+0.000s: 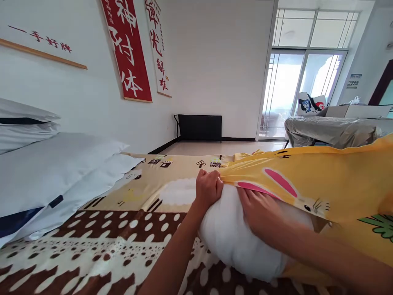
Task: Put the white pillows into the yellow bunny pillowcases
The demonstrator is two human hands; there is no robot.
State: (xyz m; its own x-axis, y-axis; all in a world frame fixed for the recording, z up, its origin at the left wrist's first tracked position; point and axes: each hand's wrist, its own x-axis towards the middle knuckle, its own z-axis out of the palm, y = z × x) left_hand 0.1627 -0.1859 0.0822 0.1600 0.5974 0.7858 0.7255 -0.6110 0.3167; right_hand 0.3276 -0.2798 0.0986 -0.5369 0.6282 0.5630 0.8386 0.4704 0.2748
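Note:
A yellow rabbit-print duvet cover (346, 176) spreads across the right side of the bed, part of it draped over a bulky white quilt or pillow (233, 237). My left hand (208, 186) is closed in a fist round the bunched edge of the cover, at the white bundle's far left end. Against the bundle's top lies my right hand (264, 211), its fingers stretched out and the tips reaching in at the cover's edge. How far the bundle extends inside the cover is hidden.
The bed has a brown and cream patterned sheet (101, 241). White pillows (67, 164) are stacked at the left by the wall. A black folded panel (200, 127) leans at the far wall, and a plastic-wrapped piece of furniture (331, 129) stands at the right.

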